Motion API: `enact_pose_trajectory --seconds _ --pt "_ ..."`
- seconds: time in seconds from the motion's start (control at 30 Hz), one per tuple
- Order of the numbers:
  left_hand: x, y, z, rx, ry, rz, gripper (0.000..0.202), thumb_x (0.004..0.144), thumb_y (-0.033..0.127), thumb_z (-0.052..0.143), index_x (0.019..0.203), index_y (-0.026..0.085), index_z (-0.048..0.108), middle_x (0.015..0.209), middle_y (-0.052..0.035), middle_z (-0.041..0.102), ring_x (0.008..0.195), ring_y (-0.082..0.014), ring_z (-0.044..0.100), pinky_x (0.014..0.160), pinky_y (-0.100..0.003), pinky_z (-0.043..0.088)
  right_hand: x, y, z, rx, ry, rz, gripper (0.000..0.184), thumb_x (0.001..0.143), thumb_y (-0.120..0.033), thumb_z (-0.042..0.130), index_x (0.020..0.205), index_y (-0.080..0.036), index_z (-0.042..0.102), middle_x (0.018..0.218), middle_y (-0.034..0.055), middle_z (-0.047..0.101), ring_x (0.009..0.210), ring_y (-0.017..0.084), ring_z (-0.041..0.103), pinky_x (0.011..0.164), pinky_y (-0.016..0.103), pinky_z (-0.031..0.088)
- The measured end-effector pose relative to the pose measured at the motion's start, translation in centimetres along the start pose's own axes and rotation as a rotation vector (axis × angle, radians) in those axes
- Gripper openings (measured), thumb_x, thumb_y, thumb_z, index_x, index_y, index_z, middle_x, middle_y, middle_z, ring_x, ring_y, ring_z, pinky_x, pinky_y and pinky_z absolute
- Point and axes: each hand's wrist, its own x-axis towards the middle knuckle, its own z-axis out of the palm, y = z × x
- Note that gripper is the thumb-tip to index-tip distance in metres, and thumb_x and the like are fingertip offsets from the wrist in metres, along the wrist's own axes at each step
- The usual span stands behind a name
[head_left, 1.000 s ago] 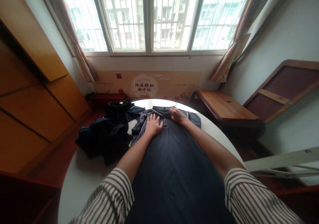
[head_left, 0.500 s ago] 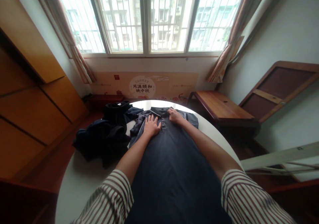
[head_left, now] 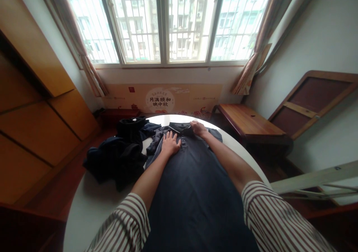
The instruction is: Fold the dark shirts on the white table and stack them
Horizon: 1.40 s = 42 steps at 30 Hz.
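Note:
A dark blue-grey polo shirt (head_left: 192, 184) lies front side up on a white round table (head_left: 86, 211), its collar (head_left: 180, 127) at the far end and its hem toward me. My left hand (head_left: 170, 143) rests flat with spread fingers on the shirt's upper left, beside the button placket (head_left: 183, 142). At the right side of the collar, my right hand (head_left: 199, 128) has its fingers closed on the collar's edge. Part of the collar under those fingers is hidden.
Crumpled dark clothes (head_left: 117, 158) are heaped on the table's left side. A wooden bench (head_left: 248, 119) stands beyond the table on the right, and a wooden cabinet (head_left: 41, 121) lines the left. A window (head_left: 165, 24) faces me.
My right hand has shifted slightly outward and away along the collar, and the collar's right side looks more spread. The left hand stays in place on the shirt.

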Motion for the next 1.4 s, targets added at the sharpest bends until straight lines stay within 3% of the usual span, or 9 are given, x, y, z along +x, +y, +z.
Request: enact_pose_trajectory --seconds 0.3,0.43,0.53,0.67,0.87,1.03,1.2,1.3,1.4 --pt "0.1 0.0 0.1 0.009 0.007 -0.002 0.066 0.095 0.056 0.029 0.148 0.019 0.040 0.158 -0.0104 0.031 0.146 -0.0304 0.022 0.119 -0.049 0.017 0.2 0.0 -1.8 0.008 -0.115 -0.165 0.040 0.074 -0.012 0.061 0.114 -0.020 0.067 0.120 0.0121 0.064 0.114 0.028 0.057 0.091 0.034 0.046" --pt "0.1 0.0 0.2 -0.001 0.012 -0.004 0.066 0.094 0.055 0.030 0.148 0.019 0.041 0.158 -0.0119 0.031 0.146 -0.0319 0.022 0.118 -0.051 0.018 -1.0 -2.4 -0.2 0.054 -0.136 -0.188 0.052 0.083 -0.019 0.052 0.135 -0.012 0.054 0.136 0.0157 0.057 0.122 0.026 0.055 0.101 0.034 0.042" --pt "0.1 0.0 0.1 -0.003 0.010 -0.001 0.065 0.094 0.054 0.031 0.149 0.020 0.040 0.158 -0.0122 0.030 0.146 -0.0319 0.023 0.118 -0.051 0.018 -3.0 -3.5 1.4 0.073 -0.135 -0.157 0.060 0.093 -0.030 0.040 0.147 -0.004 0.037 0.153 0.0198 0.037 0.140 0.028 0.036 0.112 0.041 0.031" --pt "0.1 0.0 0.0 0.000 -0.010 -0.004 0.066 0.095 0.055 0.029 0.150 0.020 0.038 0.159 -0.0112 0.028 0.147 -0.0308 0.021 0.118 -0.050 0.016 -5.7 -2.9 1.5 0.081 -0.097 -0.056 0.064 0.098 -0.044 0.030 0.155 -0.015 0.020 0.160 0.0118 0.026 0.145 0.026 0.026 0.114 0.044 0.027" --pt "0.1 -0.1 -0.1 0.014 -0.029 -0.005 0.066 0.095 0.055 0.028 0.150 0.020 0.037 0.159 -0.0106 0.027 0.147 -0.0295 0.020 0.119 -0.049 0.016 -11.1 -0.2 -0.3 0.014 0.004 0.266 0.052 0.090 -0.027 0.048 0.140 -0.012 0.048 0.134 0.0242 0.054 0.122 0.041 0.050 0.102 0.057 0.035" --pt "0.1 -0.2 0.0 0.027 -0.030 0.001 0.066 0.096 0.055 0.027 0.149 0.018 0.038 0.158 -0.0115 0.029 0.147 -0.0307 0.022 0.119 -0.050 0.016 -15.4 4.0 -1.7 0.018 0.039 0.466 0.049 0.083 -0.011 0.048 0.132 -0.013 0.053 0.116 0.0200 0.064 0.103 0.031 0.063 0.087 0.037 0.047" --pt "0.2 -0.3 0.1 0.029 -0.026 -0.003 0.066 0.096 0.055 0.027 0.149 0.018 0.039 0.158 -0.0130 0.029 0.147 -0.0312 0.021 0.119 -0.050 0.015 -17.5 7.3 -3.5 0.018 0.092 0.633 0.046 0.083 -0.011 0.045 0.127 0.000 0.052 0.100 0.0253 0.066 0.091 0.035 0.066 0.077 0.042 0.050" --pt "0.2 -0.2 0.1 0.028 -0.032 -0.006 0.066 0.096 0.054 0.027 0.149 0.017 0.039 0.158 -0.0138 0.028 0.147 -0.0318 0.020 0.119 -0.051 0.015 -17.3 6.6 -4.0 0.018 0.153 0.521 0.044 0.085 -0.011 0.043 0.127 -0.001 0.054 0.118 0.0280 0.060 0.110 0.037 0.059 0.090 0.046 0.047" --pt "0.2 -0.2 0.0 0.028 -0.037 -0.003 0.066 0.096 0.054 0.027 0.149 0.016 0.039 0.159 -0.0145 0.027 0.147 -0.0324 0.021 0.118 -0.051 0.015 -16.1 4.1 -3.5 0.070 0.121 0.238 0.039 0.089 -0.020 0.049 0.125 -0.015 0.061 0.125 0.0158 0.061 0.119 0.027 0.056 0.102 0.037 0.042"
